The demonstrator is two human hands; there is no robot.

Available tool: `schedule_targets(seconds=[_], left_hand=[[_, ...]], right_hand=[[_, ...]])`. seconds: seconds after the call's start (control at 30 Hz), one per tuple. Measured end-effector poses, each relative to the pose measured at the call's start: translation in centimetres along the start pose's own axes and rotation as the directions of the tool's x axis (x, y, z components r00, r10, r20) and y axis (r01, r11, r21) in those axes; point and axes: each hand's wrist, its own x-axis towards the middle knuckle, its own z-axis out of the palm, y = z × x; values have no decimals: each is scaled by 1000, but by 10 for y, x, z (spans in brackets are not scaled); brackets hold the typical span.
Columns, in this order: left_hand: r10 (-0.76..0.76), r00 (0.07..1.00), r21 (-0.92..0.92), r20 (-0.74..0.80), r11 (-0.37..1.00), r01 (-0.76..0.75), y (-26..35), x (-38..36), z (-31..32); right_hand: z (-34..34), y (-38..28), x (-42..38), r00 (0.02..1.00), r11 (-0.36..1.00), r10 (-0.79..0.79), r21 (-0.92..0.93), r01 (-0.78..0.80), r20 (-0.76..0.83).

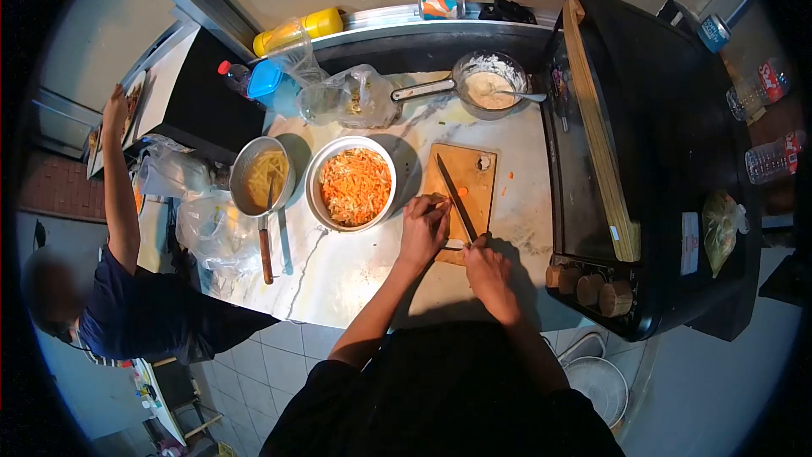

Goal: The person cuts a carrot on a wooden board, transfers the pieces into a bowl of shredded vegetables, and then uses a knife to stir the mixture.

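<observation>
A wooden cutting board [480,171] lies on the marble counter, with a long dark knife [455,195] over it, its tip pointing away from me. My right hand [488,269] is closed round the knife's handle at the board's near edge. My left hand [425,227] is at the board's left edge, fingers bent together beside the blade; what they hold is too small to name. A small orange piece [463,191] lies by the blade, and a pale brown lump [484,163] sits at the board's far right. Left of the board stands a white bowl [312,189] of shredded orange and white food.
A pan [288,176] of yellow strips stands at the left, and a pan of pale batter [489,89] at the back. Plastic bags [216,233] lie on the left. A large black oven [668,161] bounds the right. At far left, a co-worker [139,296] reaches up with one arm.
</observation>
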Motion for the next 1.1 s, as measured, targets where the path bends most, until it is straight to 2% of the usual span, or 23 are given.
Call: schedule_targets(seconds=[0.07, 0.1, 0.23, 0.3, 0.37, 0.73, 0.83, 0.93, 1.03, 1.1], left_hand=[[2, 1000, 10, 1, 1000, -2, 0, 0, -2], [3, 1000, 18, 8, 1000, -3, 1, 0, -3], [5, 999, 1, -34, 1000, -5, 1, 0, 0], [-12, 998, -2, -54, 1000, 12, 1, -1, 2], [-24, 998, -15, -55, 1000, 23, 1, -1, 2], [-71, 997, -44, -40, 997, 69, 0, -3, 3], [-92, 995, -71, -32, 993, 90, 1, -2, 2], [-75, 996, -73, -43, 995, 72, 0, -2, 3], [-96, 995, -95, -25, 991, 93, 1, -3, 0], [-76, 997, -88, -19, 993, 74, 1, -2, 0]], right_hand=[[-5, 5, 1, 999, 999, -46, -26, 45, -20], [-20, 1, 2, 999, 1000, -10, 12, 10, 37], [-36, 3, 5, 997, 997, -69, -44, 71, 42], [-45, 0, 6, 994, 997, -73, 13, 73, 85], [-46, -4, 3, 995, 996, -86, 31, 85, 57], [-35, -14, -3, 998, 997, -46, 62, 43, 51], [-24, -12, -4, 996, 997, -71, 15, 70, 45], [-20, -14, -6, 997, 997, -72, 1, 72, -11], [-8, -12, -3, 1000, 1000, -16, 23, 15, 23], [4, -11, -1, 1000, 999, 11, -35, -12, -17]])
